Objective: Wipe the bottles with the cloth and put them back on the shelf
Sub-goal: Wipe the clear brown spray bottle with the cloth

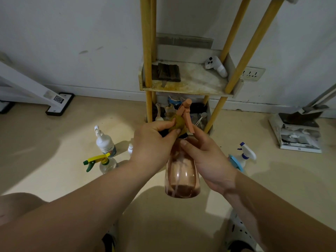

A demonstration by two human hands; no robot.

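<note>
Head view has the right hand point(205, 160) gripping the bottle point(181, 179) at its neck, aloft before the shelf point(190, 86), the left hand point(154, 142) pinching the cloth point(179, 123) apparently against the trigger base; hold steady, rub all round.

Shelf point(187, 86) against wall point(72, 33), centre. Bottle point(182, 171) before it, held between left hand point(154, 144) and right hand point(205, 157) — cloth point(177, 124) at its neck. Floor left: tall bottle point(104, 142) behind sprayer point(107, 163). Floor right: second sprayer point(245, 155) — dustpan point(300, 122) farther right. Controller point(215, 66) on shelf, right rear.
</note>
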